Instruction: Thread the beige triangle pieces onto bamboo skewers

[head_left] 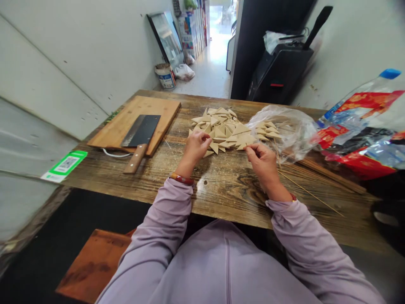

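Beige triangular pieces of tofu skin lie in a loose pile on the wooden table. My left hand rests at the pile's near left edge, its fingers curled and partly hiding what they touch. My right hand pinches a thin bamboo skewer at the pile's right side, next to a triangular piece. The skewer runs back past my right wrist. Above that hand, a clear plastic bag holds more triangular pieces.
A wooden cutting board holds a cleaver at the table's left. A bundle of skewers lies at the right edge, beside a red-and-blue plastic package. A black case stands beyond the table.
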`<state>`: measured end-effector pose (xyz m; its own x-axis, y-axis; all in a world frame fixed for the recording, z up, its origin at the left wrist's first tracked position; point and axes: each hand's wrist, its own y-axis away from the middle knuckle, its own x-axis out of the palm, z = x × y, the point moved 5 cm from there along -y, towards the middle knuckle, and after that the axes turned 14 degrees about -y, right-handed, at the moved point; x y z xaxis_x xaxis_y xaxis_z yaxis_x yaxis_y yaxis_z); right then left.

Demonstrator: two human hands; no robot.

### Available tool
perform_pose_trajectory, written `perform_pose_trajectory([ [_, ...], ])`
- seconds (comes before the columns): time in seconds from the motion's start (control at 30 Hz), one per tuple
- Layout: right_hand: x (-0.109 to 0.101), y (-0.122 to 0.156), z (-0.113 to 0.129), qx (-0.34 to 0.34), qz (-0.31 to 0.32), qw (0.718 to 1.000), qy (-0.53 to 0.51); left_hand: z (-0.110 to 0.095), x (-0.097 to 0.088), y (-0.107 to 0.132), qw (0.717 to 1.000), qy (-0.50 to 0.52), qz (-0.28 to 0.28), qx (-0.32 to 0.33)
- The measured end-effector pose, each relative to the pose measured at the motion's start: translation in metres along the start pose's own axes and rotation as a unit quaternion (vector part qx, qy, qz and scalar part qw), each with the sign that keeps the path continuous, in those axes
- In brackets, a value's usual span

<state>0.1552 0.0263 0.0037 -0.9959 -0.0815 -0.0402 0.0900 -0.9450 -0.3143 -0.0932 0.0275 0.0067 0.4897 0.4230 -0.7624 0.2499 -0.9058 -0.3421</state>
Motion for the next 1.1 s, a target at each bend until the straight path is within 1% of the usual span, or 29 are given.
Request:
perform_pose_trajectory([
  [0.1, 0.002, 0.001, 0.003, -0.011, 0.003, 1.0, -0.006, -0.006, 0.004, 0.004, 0.996, -0.077, -0.018, 0.033],
  [0.2, 0.004, 0.001, 0.002, -0.013, 0.008, 1.0, 0.003, -0.012, 0.01, 0.006, 0.994, -0.093, -0.02, 0.055],
  [0.37, 0.005, 0.0, -0.003, -0.01, 0.017, 1.0, 0.007, -0.012, 0.022, 0.002, 0.993, -0.112, 0.015, 0.046],
  [0.47, 0.006, 0.0, -0.005, -0.012, 0.021, 1.0, 0.007, -0.013, 0.026, 0.001, 0.992, -0.119, 0.015, 0.04],
  [0.53, 0.005, 0.0, -0.006, -0.014, 0.022, 1.0, 0.009, -0.013, 0.025, 0.001, 0.995, -0.091, 0.003, 0.036],
  [0.57, 0.005, 0.0, -0.006, -0.014, 0.022, 1.0, 0.01, -0.012, 0.024, 0.001, 0.998, -0.061, -0.004, 0.029],
  [0.63, 0.005, 0.0, -0.006, -0.012, 0.021, 1.0, 0.011, -0.009, 0.022, 0.001, 0.999, 0.039, -0.007, -0.012],
  [0.67, 0.005, 0.0, -0.005, -0.012, 0.02, 1.0, 0.011, -0.006, 0.022, 0.002, 0.993, 0.108, 0.0, -0.046],
  [0.7, 0.005, 0.0, -0.005, -0.011, 0.02, 1.0, 0.011, -0.004, 0.022, 0.003, 0.979, 0.184, 0.013, -0.083],
  [0.77, 0.006, 0.001, -0.005, -0.008, 0.022, 1.0, 0.013, -0.005, 0.024, 0.005, 0.934, 0.325, 0.048, -0.142],
  [0.83, 0.007, 0.002, -0.006, -0.005, 0.03, 0.999, 0.014, -0.011, 0.023, 0.008, 0.893, 0.413, 0.072, -0.16],
  [0.87, 0.008, 0.002, -0.005, -0.004, 0.035, 0.999, 0.014, -0.013, 0.021, 0.008, 0.88, 0.439, 0.077, -0.166],
  [0.93, 0.01, 0.003, -0.004, -0.005, 0.04, 0.999, 0.017, -0.017, 0.018, 0.01, 0.862, 0.467, 0.081, -0.178],
  [1.1, 0.014, 0.005, -0.003, -0.002, 0.054, 0.998, 0.022, -0.02, 0.019, 0.012, 0.834, 0.508, 0.098, -0.192],
])
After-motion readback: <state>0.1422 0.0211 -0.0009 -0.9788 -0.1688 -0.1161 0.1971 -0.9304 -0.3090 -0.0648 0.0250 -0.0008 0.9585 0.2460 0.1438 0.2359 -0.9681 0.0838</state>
